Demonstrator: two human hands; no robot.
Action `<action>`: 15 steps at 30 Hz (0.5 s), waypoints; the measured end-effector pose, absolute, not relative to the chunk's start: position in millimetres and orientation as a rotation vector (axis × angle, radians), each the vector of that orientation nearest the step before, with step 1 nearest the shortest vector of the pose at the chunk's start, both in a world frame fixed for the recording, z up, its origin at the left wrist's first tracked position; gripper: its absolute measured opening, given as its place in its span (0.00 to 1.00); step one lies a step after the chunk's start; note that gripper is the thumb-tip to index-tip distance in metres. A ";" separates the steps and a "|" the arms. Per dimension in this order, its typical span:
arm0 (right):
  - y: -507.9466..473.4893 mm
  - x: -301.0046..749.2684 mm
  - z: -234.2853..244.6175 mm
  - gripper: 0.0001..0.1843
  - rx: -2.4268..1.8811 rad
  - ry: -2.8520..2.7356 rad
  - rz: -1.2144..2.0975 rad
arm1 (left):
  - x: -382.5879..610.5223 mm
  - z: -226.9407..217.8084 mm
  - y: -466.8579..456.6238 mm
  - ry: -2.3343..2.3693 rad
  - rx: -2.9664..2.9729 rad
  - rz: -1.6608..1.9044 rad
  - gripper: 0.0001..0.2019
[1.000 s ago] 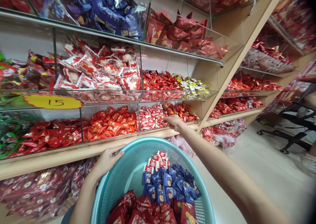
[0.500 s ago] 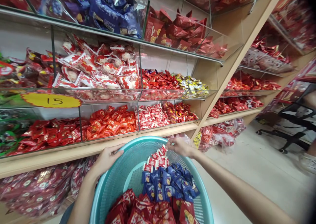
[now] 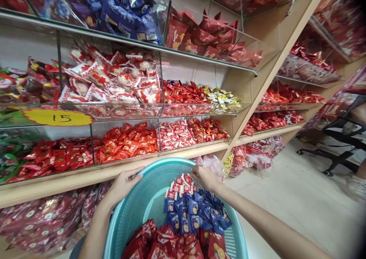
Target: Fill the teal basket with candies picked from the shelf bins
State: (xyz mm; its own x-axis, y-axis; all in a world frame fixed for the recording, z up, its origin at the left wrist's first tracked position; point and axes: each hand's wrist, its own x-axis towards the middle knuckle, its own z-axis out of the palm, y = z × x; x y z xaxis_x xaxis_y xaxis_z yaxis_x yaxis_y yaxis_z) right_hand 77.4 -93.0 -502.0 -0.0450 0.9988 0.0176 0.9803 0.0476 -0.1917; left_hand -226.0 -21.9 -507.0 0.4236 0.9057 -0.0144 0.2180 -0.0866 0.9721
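A turquoise mesh basket [image 3: 121, 209] sits below the shelf edge. My left hand [image 3: 126, 183] is closed on its left rim, fingers over the edge. Above the far right part of the basket is my right hand [image 3: 206, 177], its fingers curled together close to the small red-and-white wrapped candies [image 3: 181, 186]; whatever is in those fingers is hidden. Nearer me in the basket lie blue candy packets [image 3: 188, 213]. At the near side are larger dark red packets [image 3: 162, 243].
Clear-fronted shelves hold candy in compartments, among them red-and-white candies [image 3: 177, 134] and orange-red packets [image 3: 128, 141]. A yellow tag [image 3: 58, 117] reads 15. Bagged goods [image 3: 42, 217] sit under the shelf ledge [image 3: 71, 179]. A wheeled chair [image 3: 340, 148] and a person's shoe [image 3: 356, 186] are at right.
My right hand has moved slightly down, and its fingers have drawn together. A candy that showed at its fingertips is no longer visible there. My left hand stays on the rim.
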 end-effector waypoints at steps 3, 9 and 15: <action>-92.3 70.7 -481.8 0.14 -2.077 -2.128 0.032 | -226.3 -507.2 -21.4 1.011 1.595 0.784 0.30; -52.3 76.8 -439.0 0.16 -1.936 -1.882 -0.122 | -227.6 -510.4 -19.5 1.009 1.623 0.776 0.30; 3.4 81.7 -428.9 0.16 -1.918 -1.367 0.241 | -227.6 -512.1 -18.4 1.016 1.608 0.739 0.32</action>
State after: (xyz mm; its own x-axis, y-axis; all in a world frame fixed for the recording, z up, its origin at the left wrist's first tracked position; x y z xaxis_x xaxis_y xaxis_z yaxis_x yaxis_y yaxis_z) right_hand 81.7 3.4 -428.9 0.4107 0.8732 0.2623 0.7309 -0.1434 -0.6672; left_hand -227.6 -18.4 -512.1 0.4493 0.8929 -0.0290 0.2471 -0.0930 0.9645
